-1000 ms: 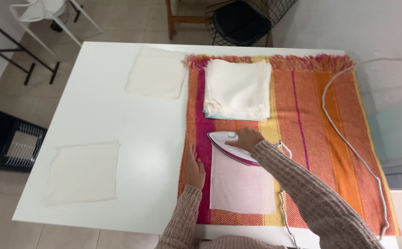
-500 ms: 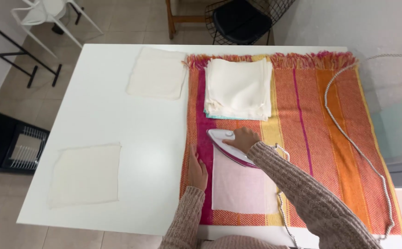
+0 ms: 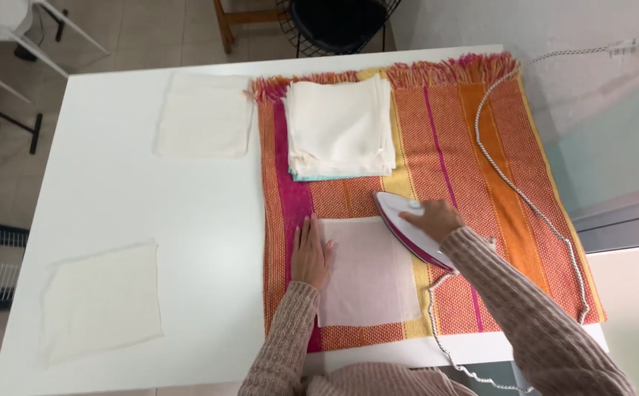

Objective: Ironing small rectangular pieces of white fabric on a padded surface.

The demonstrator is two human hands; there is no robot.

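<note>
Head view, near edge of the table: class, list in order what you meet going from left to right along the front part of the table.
Pale cloth square on the white table → left hand flat on the sheer cloth → sheer cloth on the striped blanket → iron under the right hand → braided cord.

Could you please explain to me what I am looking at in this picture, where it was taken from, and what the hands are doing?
The picture comes from a camera worn on a person's head, looking down at their own two bare hands; there is no machine. They stand at a white table partly covered by a striped orange and pink blanket. The right hand grips an electric iron, which rests on the right edge of a thin pale cloth square. The left hand lies flat on that cloth's left edge. The iron's braided cord loops over the blanket. A stack of folded cloths sits further back, and two single cloths, one at the rear and one at the near left, lie on the bare table.
</note>
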